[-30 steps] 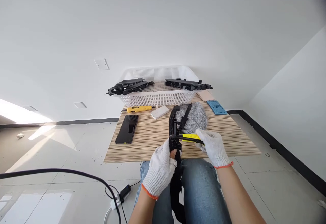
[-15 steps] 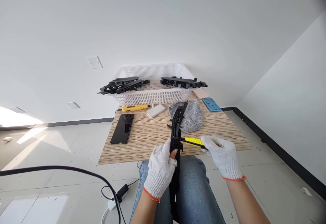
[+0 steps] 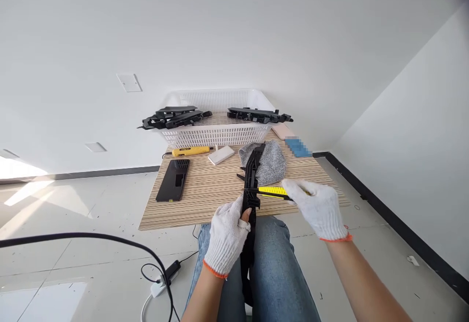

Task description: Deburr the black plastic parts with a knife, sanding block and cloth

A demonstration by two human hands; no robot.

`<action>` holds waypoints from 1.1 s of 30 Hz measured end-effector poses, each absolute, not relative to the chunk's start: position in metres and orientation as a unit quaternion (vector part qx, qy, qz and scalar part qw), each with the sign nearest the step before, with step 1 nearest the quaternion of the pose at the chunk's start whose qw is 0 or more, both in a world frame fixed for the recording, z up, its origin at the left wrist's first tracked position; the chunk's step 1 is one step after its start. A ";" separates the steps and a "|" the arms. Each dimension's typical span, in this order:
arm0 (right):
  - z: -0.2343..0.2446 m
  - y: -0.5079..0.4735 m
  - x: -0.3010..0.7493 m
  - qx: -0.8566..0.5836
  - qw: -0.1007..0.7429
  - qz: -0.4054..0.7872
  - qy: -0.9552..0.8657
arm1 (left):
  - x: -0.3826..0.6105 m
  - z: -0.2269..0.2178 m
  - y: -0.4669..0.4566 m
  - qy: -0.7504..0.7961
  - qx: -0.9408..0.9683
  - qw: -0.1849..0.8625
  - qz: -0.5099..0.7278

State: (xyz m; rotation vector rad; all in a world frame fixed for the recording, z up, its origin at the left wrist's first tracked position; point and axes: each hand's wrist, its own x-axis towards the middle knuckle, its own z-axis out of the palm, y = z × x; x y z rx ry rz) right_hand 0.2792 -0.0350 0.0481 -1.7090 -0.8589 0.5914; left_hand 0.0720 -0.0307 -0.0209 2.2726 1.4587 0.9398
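Both my hands wear white knit gloves with orange cuffs. My left hand (image 3: 227, 236) is closed round a long black plastic part (image 3: 251, 185) that stands upright between my knees and reaches over the table's near edge. My right hand (image 3: 318, 206) grips a yellow-handled utility knife (image 3: 273, 192), its tip touching the black part just above my left hand. A grey cloth (image 3: 270, 162) lies on the table behind the part.
On the striped wooden table (image 3: 205, 192) lie a black phone (image 3: 173, 180), a yellow tool (image 3: 190, 151), a white block (image 3: 220, 155), a pink item and a blue card (image 3: 298, 147). A white basket (image 3: 220, 134) at the back carries more black parts (image 3: 175, 118). Cables run over the floor at the left.
The black part has turned more upright against the cloth. My right hand with the knife swung out to the right, then rose slightly. The camera view shifted a little.
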 end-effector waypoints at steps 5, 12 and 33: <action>0.061 -0.044 0.288 -0.738 0.539 0.222 -0.339 | 0.070 -0.019 -0.032 0.502 0.790 0.141 0.322; 0.069 -0.049 0.288 -0.747 0.551 0.231 -0.292 | 0.069 -0.019 -0.031 0.491 0.795 0.135 0.328; 0.068 -0.041 0.291 -0.730 0.563 0.263 -0.283 | 0.067 -0.017 -0.032 0.483 0.799 0.138 0.331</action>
